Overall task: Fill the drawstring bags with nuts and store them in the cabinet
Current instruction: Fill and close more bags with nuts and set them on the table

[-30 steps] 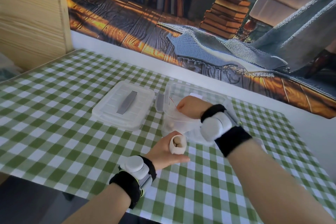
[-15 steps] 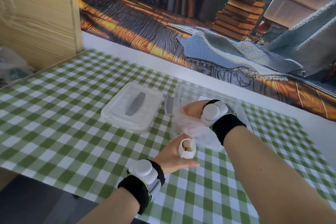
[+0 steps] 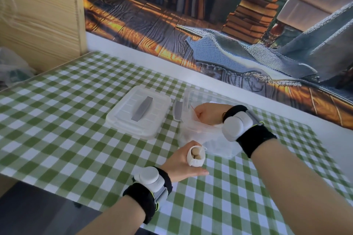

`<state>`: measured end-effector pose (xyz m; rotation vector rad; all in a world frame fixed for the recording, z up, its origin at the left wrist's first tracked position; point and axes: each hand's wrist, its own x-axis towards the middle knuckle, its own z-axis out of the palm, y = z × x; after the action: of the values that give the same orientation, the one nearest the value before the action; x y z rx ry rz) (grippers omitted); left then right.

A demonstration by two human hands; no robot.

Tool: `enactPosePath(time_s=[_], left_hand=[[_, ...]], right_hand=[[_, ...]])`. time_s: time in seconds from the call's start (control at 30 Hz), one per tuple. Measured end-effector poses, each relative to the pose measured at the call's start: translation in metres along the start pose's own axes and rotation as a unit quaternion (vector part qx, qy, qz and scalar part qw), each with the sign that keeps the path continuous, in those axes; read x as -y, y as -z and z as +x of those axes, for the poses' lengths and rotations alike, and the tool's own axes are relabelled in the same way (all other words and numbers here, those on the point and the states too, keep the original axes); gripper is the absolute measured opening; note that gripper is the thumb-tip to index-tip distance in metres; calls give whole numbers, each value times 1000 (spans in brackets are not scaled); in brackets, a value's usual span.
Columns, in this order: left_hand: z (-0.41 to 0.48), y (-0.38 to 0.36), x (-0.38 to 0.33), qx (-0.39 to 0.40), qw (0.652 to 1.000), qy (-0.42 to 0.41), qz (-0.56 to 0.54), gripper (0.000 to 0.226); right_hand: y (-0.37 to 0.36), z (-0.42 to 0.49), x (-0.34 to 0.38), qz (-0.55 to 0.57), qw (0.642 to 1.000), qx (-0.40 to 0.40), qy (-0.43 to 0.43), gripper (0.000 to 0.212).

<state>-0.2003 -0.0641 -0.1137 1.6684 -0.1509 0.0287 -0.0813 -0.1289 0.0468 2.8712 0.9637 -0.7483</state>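
Note:
My left hand (image 3: pixel 181 164) grips a small white drawstring bag (image 3: pixel 195 156) upright above the checked table, its mouth open with a few brown nuts showing inside. My right hand (image 3: pixel 209 113) reaches down into a clear plastic container (image 3: pixel 191 97) just behind the bag; its fingers are hidden inside among clear plastic wrapping, so what they hold cannot be seen. The wooden cabinet (image 3: pixel 38 15) stands at the far left edge of the table.
The container's clear lid (image 3: pixel 139 114) with a grey handle lies flat to the left of the container. A green and white checked cloth (image 3: pixel 66 129) covers the table. A plastic bag (image 3: pixel 11 68) sits low at the left beside the cabinet.
My right hand has stayed in the container and turned a little. The left hand keeps holding the bag at the same spot; the view has shifted slightly.

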Motion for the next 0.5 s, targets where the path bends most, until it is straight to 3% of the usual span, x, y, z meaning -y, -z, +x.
enactPosePath(time_s=[0.1, 0.3, 0.37, 0.5], left_hand=[[1, 0, 0, 2, 1000, 2, -4, 41], [-1, -1, -1, -2, 1000, 17, -10, 40], [-1, -2, -1, -3, 1000, 23, -12, 40], [-1, -2, -3, -15, 999, 34, -21, 39]], right_hand=[[2, -16, -14, 99, 993, -38, 53, 14], [-10, -59, -34, 283, 921, -236, 129, 21], [-25, -74, -31, 332, 901, -236, 149, 23], [-64, -84, -21, 345, 896, -216, 178, 22]])
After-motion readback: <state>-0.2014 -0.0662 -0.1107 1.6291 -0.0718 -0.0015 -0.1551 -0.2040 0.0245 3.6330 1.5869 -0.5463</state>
